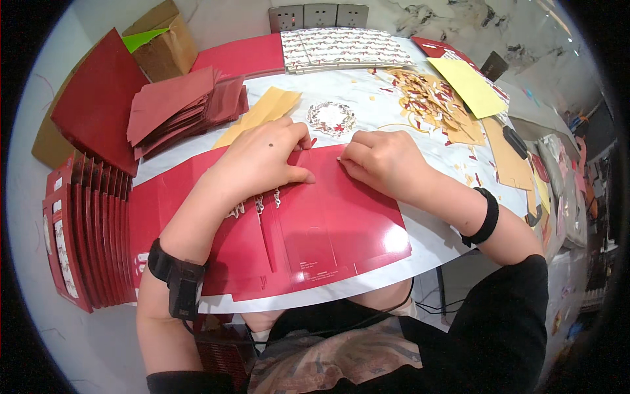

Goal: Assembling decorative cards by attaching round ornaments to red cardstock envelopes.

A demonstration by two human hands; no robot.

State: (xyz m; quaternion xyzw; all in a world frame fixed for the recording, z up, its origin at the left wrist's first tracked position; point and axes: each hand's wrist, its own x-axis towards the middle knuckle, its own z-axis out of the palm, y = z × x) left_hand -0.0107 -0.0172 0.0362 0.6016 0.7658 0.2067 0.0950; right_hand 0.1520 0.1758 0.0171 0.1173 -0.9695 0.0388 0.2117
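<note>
In front of me lie large flat red printed card sheets [348, 230], overlapping, with scored fold lines and cut slots. My left hand [266, 152] rests on their upper part, thumb and index finger apart, the other fingers partly hidden. My right hand [384, 161] is closed in a pinch at the sheet's upper right area; a tiny pale bit shows at its fingertips, too small to name. White die-cut shapes [259, 205] show under my left wrist. Just beyond the hands lies a round lacy white cut-out with a red figure [340, 128].
Red folded boxes [92, 230] stand in a row at left, near stacked dark red paper pieces [174, 108] and a brown carton [164, 46]. White patterned sheets [344, 49] lie at the back. Paper scraps [426, 98], a yellow sheet [466, 85] and a black-handled tool [515, 142] are at right.
</note>
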